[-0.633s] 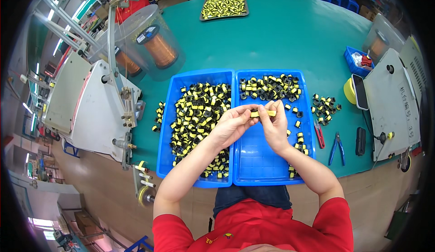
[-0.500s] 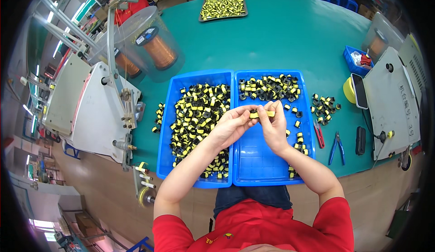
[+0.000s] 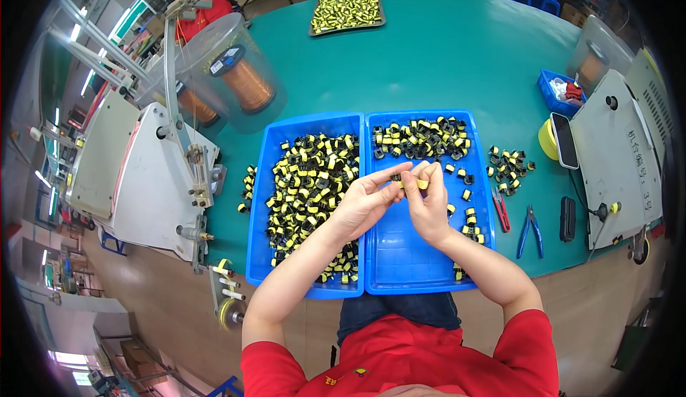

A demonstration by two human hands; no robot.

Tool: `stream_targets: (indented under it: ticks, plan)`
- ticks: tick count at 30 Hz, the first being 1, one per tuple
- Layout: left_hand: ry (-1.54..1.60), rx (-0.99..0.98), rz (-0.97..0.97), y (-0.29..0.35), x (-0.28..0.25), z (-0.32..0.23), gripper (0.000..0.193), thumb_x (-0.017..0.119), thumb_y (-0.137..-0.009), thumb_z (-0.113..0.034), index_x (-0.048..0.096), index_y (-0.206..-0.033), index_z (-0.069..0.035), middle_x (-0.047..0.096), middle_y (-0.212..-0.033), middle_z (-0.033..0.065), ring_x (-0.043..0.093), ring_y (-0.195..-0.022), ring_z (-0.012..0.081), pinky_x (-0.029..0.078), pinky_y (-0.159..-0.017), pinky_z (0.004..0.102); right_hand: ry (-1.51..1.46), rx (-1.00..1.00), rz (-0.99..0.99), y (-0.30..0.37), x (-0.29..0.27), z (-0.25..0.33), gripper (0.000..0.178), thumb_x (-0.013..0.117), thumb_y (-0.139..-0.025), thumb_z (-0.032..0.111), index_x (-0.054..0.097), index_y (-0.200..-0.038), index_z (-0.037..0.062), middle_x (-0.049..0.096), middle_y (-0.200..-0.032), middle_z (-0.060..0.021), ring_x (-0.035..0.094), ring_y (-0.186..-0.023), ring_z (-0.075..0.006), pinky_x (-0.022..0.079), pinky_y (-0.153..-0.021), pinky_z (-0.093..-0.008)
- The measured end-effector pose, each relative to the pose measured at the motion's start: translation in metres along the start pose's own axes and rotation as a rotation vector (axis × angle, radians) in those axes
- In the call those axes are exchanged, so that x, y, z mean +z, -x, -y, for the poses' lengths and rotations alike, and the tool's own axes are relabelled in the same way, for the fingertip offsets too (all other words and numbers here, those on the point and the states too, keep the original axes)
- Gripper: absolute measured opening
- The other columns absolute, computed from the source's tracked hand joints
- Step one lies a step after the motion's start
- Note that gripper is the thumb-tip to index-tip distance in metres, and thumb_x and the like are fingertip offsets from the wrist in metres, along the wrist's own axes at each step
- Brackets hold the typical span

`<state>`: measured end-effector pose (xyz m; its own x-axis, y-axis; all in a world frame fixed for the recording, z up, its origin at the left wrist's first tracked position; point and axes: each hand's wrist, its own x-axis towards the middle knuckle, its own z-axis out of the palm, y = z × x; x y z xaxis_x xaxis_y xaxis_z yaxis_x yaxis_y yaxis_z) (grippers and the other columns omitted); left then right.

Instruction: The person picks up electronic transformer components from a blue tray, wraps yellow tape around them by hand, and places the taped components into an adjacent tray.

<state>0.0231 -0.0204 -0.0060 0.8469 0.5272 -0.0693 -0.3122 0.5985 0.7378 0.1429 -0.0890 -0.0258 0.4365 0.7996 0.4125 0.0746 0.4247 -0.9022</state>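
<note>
Over the right blue tray (image 3: pixel 402 283), my two hands meet at the fingertips. My left hand (image 3: pixel 364 200) pinches a small black coil bobbin (image 3: pixel 397 177), mostly hidden by the fingers. My right hand (image 3: pixel 431 211) has its thumb and fingers closed on a short piece of yellow tape (image 3: pixel 422 185) right beside the bobbin; whether the tape is stuck to it cannot be made out. Yellow-taped black bobbins (image 3: pixel 421 138) are gathered at that tray's far end, with several more along its right side. The left blue tray (image 3: pixel 258 215) holds a large heap of the same bobbins (image 3: pixel 311 197).
Right of the trays lie loose bobbins (image 3: pixel 509 170), red-handled snips (image 3: pixel 501 211), blue pliers (image 3: pixel 530 232), a black case (image 3: pixel 568 220) and a phone (image 3: pixel 564 142). Machines (image 3: pixel 153 175) flank the table, with copper wire spools (image 3: pixel 246 82) at left. A tray of yellow parts (image 3: pixel 347 11) stands far back.
The yellow tape between my fingers shows as a shorter piece than before, now on the right-hand side, with the dark bobbin more visible. Both hands stay in nearly the same place.
</note>
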Motion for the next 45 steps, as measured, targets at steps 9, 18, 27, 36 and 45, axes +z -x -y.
stream_targets:
  ticks: [9, 18, 27, 36, 45]
  plan:
    - [-0.073, 0.033, -0.043, 0.000, -0.003, 0.004, 0.035, 0.064, -0.086, -0.015, 0.050, -0.114, 0.000, 0.056, -0.100, 0.0060, 0.051, -0.088, 0.0121, 0.041, -0.079, 0.0257, 0.157, -0.197, -0.037, 0.001, -0.004, 0.001, 0.025, 0.054, -0.089, 0.002, 0.033, -0.078, 0.0048, 0.045, -0.069, -0.0054, 0.047, -0.056, -0.0089, 0.039, -0.047, -0.0239]
    - [-0.006, 0.017, -0.030, 0.000, -0.003, 0.003, 0.036, 0.063, -0.087, -0.017, 0.050, -0.116, 0.000, 0.057, -0.094, 0.0042, 0.052, -0.087, 0.0133, 0.042, -0.079, 0.0256, 0.130, -0.047, -0.100, -0.003, 0.001, 0.003, 0.024, 0.053, -0.091, 0.006, 0.033, -0.077, 0.0046, 0.041, -0.067, -0.0038, 0.041, -0.055, -0.0085, 0.035, -0.047, -0.0241]
    - [-0.029, 0.028, -0.062, 0.000, 0.006, 0.007, 0.042, 0.063, -0.087, -0.015, 0.048, -0.122, 0.001, 0.059, -0.098, 0.0051, 0.052, -0.093, 0.0135, 0.043, -0.082, 0.0276, 0.113, 0.020, -0.073, 0.002, 0.000, -0.003, 0.026, 0.054, -0.092, 0.011, 0.033, -0.079, 0.0061, 0.040, -0.070, -0.0025, 0.038, -0.058, -0.0066, 0.035, -0.050, -0.0218]
    - [-0.009, 0.043, 0.004, -0.001, -0.003, 0.004, 0.033, 0.059, -0.089, -0.011, 0.049, -0.117, 0.003, 0.059, -0.105, 0.0103, 0.058, -0.089, 0.0144, 0.047, -0.080, 0.0278, 0.087, 0.114, -0.058, -0.004, -0.003, 0.006, 0.028, 0.054, -0.093, 0.019, 0.036, -0.077, 0.0057, 0.041, -0.067, -0.0009, 0.047, -0.056, -0.0055, 0.038, -0.048, -0.0228]
    - [0.038, 0.007, -0.042, 0.002, -0.003, 0.003, 0.033, 0.057, -0.091, -0.016, 0.051, -0.117, 0.003, 0.059, -0.104, 0.0085, 0.056, -0.089, 0.0148, 0.045, -0.083, 0.0268, 0.073, 0.169, -0.060, -0.002, -0.001, 0.002, 0.028, 0.052, -0.095, 0.023, 0.041, -0.076, 0.0049, 0.045, -0.064, 0.0006, 0.044, -0.058, -0.0047, 0.036, -0.049, -0.0224]
